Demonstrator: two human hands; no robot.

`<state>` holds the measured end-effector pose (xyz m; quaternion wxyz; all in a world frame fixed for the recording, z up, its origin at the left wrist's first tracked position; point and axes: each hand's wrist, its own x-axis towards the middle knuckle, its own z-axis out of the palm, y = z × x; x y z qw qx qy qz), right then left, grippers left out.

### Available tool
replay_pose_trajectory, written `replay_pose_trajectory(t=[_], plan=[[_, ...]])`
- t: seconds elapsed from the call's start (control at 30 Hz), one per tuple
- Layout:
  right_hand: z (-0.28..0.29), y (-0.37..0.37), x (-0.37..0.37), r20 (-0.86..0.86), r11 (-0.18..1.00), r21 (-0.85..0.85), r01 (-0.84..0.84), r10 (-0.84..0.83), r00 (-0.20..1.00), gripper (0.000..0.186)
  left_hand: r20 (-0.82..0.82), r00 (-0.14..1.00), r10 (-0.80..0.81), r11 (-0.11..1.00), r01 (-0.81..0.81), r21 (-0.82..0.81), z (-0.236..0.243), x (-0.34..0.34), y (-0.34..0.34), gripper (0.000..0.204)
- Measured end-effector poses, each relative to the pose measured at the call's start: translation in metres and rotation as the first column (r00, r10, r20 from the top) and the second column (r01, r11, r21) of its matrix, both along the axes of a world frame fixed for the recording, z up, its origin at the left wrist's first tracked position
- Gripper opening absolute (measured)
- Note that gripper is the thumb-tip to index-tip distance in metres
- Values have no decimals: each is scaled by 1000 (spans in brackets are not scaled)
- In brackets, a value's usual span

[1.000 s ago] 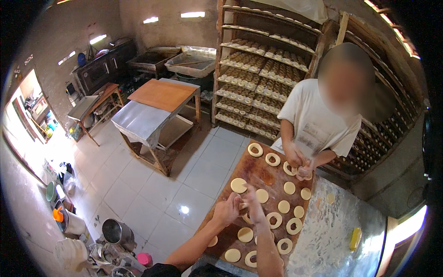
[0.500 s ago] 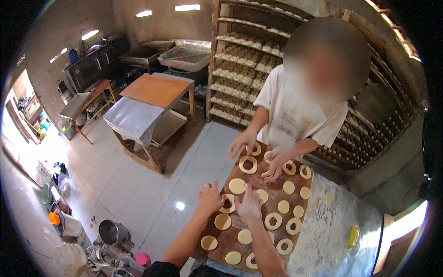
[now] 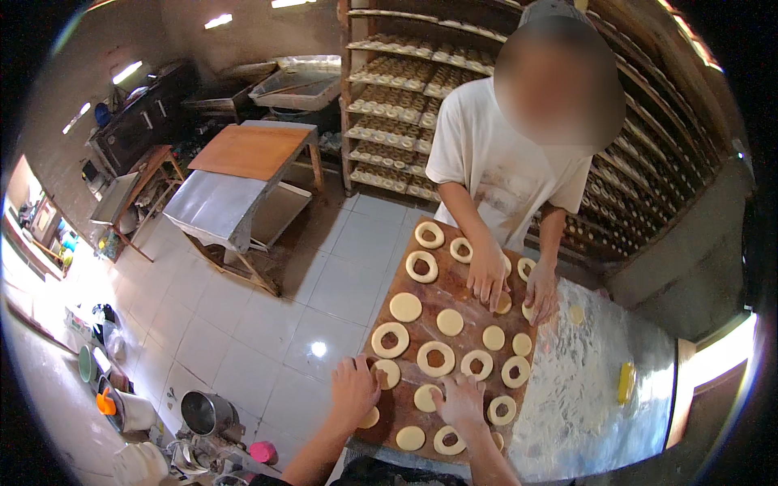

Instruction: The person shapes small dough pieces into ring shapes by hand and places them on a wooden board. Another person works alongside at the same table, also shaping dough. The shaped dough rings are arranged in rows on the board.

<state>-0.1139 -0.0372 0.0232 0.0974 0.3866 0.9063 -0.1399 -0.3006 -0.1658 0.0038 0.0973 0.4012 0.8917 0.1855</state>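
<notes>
A wooden board [image 3: 429,283] carries several pale dough rings [image 3: 436,360] and flat dough discs [image 3: 450,322]. My left hand [image 3: 355,390] rests at the board's left edge, fingers loosely bent and apart against a dough disc [image 3: 387,374]. My right hand [image 3: 459,405] lies over the lower middle with fingers spread, its thumb at another disc [image 3: 425,398]. Across the board, a person in a white T-shirt [image 3: 506,170] has one hand [image 3: 486,271] over a disc near the upper right and the other hand [image 3: 541,293] at the right edge.
A floured metal table [image 3: 600,381] with a yellow tool [image 3: 626,383] adjoins the board at right. Behind stand loaded racks [image 3: 393,105] and a second work table [image 3: 207,198]. Pots [image 3: 207,413], buckets and a pink container [image 3: 263,452] sit at lower left.
My hands have parted and moved lower on the board; a dough ring lies where they were working. The other person's hands have shifted right. The view has shifted slightly.
</notes>
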Motion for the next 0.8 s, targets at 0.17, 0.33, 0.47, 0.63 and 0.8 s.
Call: replay_pose_trajectory(t=[0.17, 0.33, 0.47, 0.63, 0.8], plan=[[-20, -25, 2, -126, 988, 123, -90, 105, 986, 37, -119, 992, -30, 994, 42, 98, -15, 26, 10, 27], [-14, -20, 6, -330, 883, -350, -314, 198, 923, 35, 152, 930, -335, 884, 254, 393, 2, 25, 0, 19], [3, -16, 67, -478, 760, -633, -147, -234, 846, 45, 298, 837, -460, 844, 307, 440, 33, 63, 9, 26], [0, 31, 201, -438, 853, -419, 312, -491, 753, 40, 240, 549, -801, 581, 615, 533, 35, 162, 88, 35], [-4, 73, 311, -263, 860, -278, 427, -496, 827, 36, 328, 329, -886, 459, 733, 503, 8, 269, 158, 29]])
